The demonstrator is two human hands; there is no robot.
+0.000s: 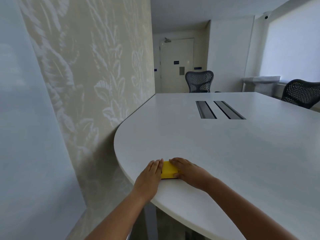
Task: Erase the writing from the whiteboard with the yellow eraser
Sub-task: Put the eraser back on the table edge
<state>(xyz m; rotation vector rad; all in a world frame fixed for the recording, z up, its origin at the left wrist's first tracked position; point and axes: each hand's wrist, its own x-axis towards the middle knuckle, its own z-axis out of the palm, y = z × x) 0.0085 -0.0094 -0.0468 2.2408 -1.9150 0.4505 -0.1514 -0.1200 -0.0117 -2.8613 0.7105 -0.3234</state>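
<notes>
The yellow eraser (pixel 168 169) lies on the near left edge of a white table (pixel 225 144). My left hand (pixel 149 177) rests flat against its left side, fingers together. My right hand (pixel 188 171) curls over its right side, thumb at the front edge, fingers across the back. Both hands touch the eraser where it sits on the tabletop. A glossy pale surface (pixel 26 118) fills the far left of the view; it may be the whiteboard, and I see no writing on it.
A patterned cream wall panel (pixel 90 66) runs along the table's left side. Two dark cable slots (pixel 220 110) sit in the tabletop's middle. Two mesh office chairs (pixel 199 81) (pixel 301 93) stand at the far end and right, and a door (pixel 176 64) is beyond.
</notes>
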